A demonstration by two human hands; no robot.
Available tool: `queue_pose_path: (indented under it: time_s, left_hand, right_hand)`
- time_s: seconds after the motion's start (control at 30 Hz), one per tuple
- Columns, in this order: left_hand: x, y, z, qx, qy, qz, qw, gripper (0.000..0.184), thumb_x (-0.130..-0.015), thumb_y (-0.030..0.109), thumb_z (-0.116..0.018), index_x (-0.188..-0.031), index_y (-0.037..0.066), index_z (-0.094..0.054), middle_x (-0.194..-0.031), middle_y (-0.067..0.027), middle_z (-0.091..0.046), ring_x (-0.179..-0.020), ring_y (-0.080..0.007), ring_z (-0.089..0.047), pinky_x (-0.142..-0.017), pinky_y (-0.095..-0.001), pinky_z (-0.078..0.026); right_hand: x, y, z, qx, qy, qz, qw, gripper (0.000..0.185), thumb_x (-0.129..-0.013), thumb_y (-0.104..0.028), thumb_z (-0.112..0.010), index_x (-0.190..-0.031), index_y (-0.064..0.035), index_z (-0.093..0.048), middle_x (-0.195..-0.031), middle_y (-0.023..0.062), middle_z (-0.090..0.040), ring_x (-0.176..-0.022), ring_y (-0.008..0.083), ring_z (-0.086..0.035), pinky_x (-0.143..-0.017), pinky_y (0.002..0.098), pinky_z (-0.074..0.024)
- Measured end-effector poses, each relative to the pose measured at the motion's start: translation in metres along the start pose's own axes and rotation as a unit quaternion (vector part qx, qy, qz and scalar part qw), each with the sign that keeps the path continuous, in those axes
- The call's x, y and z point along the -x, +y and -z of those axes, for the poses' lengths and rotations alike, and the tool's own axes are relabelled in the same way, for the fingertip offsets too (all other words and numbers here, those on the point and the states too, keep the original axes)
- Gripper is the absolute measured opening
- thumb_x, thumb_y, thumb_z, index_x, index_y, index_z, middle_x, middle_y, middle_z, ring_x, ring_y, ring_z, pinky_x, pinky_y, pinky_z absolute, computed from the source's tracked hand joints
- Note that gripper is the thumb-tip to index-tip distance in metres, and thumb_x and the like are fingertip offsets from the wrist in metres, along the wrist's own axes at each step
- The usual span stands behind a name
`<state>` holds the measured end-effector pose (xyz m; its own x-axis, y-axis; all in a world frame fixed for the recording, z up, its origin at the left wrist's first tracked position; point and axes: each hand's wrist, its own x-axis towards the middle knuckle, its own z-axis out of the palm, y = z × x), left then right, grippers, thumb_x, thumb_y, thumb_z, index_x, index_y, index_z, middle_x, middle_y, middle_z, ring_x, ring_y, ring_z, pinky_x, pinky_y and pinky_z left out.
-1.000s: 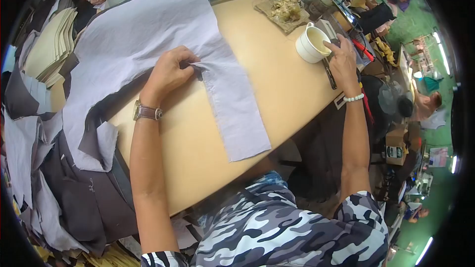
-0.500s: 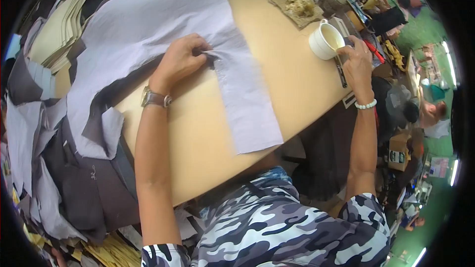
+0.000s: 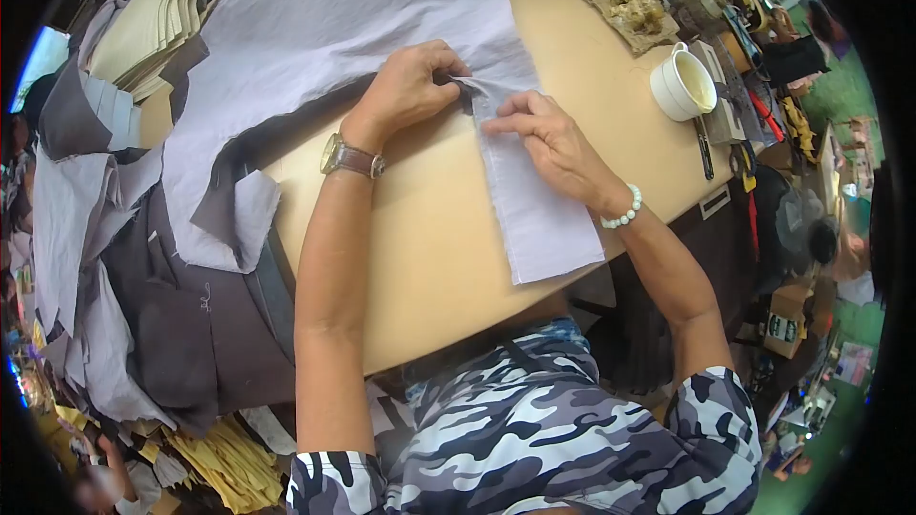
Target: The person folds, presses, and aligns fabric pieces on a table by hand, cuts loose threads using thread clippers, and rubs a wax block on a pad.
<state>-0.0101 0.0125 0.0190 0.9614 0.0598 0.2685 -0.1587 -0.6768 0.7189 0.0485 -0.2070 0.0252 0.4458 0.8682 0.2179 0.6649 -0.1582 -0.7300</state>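
A large piece of pale lilac fabric [image 3: 353,10] with a dark underside lies across the tan tabletop [image 3: 429,219]. My left hand [image 3: 412,88] pinches its inner edge between thumb and fingers. Just to the right, my right hand [image 3: 561,145] has its fingers stretched out and apart, with the fingertips at the edge of the fabric's narrow end. Between those fingers I see nothing held. A pale strip, possibly wet, runs along that edge. The narrow end reaches the table's front edge.
On the right stand a white cup [image 3: 673,93] with pale contents and a crusted board [image 3: 634,14]. A dark pen-like tool [image 3: 704,151] lies below the cup. Stacked cream pieces [image 3: 153,24] and dark garments [image 3: 181,334] crowd the left side.
My right hand has come from the cup's rim leftward to the fabric edge. My left hand keeps its pinch on the fabric. The whole view has shifted slightly.
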Motion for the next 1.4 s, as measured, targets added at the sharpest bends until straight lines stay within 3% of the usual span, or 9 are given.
queue_pose_path:
  time_s: [0.33,0.57,0.73,0.83,1.03,1.2,1.4]
  left_hand:
    - [-0.001,-0.004,-0.001,-0.009,-0.010,0.002,1.000,0.022,-0.069,0.009,-0.057,-0.087,-0.002,-0.065,-0.089,-0.0111,-0.065,-0.083,-0.0226,-0.061,-0.079,-0.0304,-0.047]
    - [0.000,0.000,0.001,0.006,-0.016,0.024,1.000,0.022,-0.070,0.009,-0.057,-0.087,-0.001,-0.066,-0.089,-0.0105,-0.065,-0.082,-0.0218,-0.061,-0.078,-0.0302,-0.047]
    - [-0.001,-0.001,-0.001,0.000,-0.010,0.024,1.000,0.022,-0.069,0.009,-0.057,-0.087,-0.001,-0.066,-0.089,-0.0108,-0.066,-0.082,-0.0216,-0.062,-0.078,-0.0301,-0.047]
    - [0.000,0.000,0.000,0.001,-0.004,0.008,1.000,0.024,-0.069,0.009,-0.056,-0.088,-0.001,-0.066,-0.089,-0.0110,-0.066,-0.083,-0.0221,-0.062,-0.078,-0.0303,-0.047]
    - [0.001,0.004,0.001,0.014,-0.012,0.025,1.000,0.024,-0.069,0.008,-0.056,-0.089,-0.003,-0.065,-0.089,-0.0116,-0.065,-0.083,-0.0230,-0.061,-0.078,-0.0305,-0.047]
    - [0.001,0.003,0.001,0.005,-0.013,0.015,1.000,0.025,-0.069,0.009,-0.055,-0.088,-0.003,-0.065,-0.088,-0.0115,-0.065,-0.083,-0.0224,-0.061,-0.079,-0.0300,-0.046]
    - [0.001,0.003,0.001,0.017,-0.013,0.017,1.000,0.025,-0.069,0.008,-0.054,-0.088,-0.004,-0.065,-0.087,-0.0121,-0.064,-0.082,-0.0218,-0.060,-0.079,-0.0298,-0.046]
  right_hand:
    - [0.006,0.006,-0.011,0.099,0.035,0.070,0.992,0.034,-0.074,0.005,-0.048,-0.093,-0.0095,-0.071,-0.098,0.0106,-0.056,-0.096,0.0290,-0.053,-0.085,0.0397,-0.0418]
    - [0.052,-0.027,0.000,0.068,-0.075,0.065,0.993,0.033,-0.071,0.003,-0.050,-0.093,-0.0096,-0.071,-0.101,0.0132,-0.056,-0.098,0.0295,-0.054,-0.085,0.0410,-0.0406]
    - [0.020,-0.003,-0.004,0.014,0.017,0.042,0.999,0.034,-0.071,0.004,-0.050,-0.094,-0.0089,-0.071,-0.098,0.0124,-0.056,-0.094,0.0291,-0.055,-0.084,0.0384,-0.0424]
    - [0.002,0.005,-0.005,0.068,0.039,0.064,0.995,0.034,-0.071,0.004,-0.049,-0.094,-0.0083,-0.071,-0.097,0.0124,-0.056,-0.093,0.0286,-0.055,-0.083,0.0375,-0.0432]
    - [0.042,-0.012,0.000,0.136,-0.022,0.135,0.981,0.033,-0.071,0.001,-0.052,-0.096,-0.0107,-0.070,-0.098,0.0129,-0.056,-0.093,0.0285,-0.055,-0.081,0.0390,-0.0430]
    - [0.072,-0.031,0.004,0.092,-0.069,0.127,0.985,0.030,-0.072,0.000,-0.052,-0.095,-0.0090,-0.069,-0.098,0.0130,-0.057,-0.091,0.0291,-0.056,-0.080,0.0395,-0.0435]
    - [0.033,-0.010,-0.005,0.077,0.001,0.087,0.993,0.029,-0.073,0.002,-0.050,-0.094,-0.0063,-0.068,-0.097,0.0137,-0.057,-0.088,0.0303,-0.056,-0.077,0.0381,-0.0454]
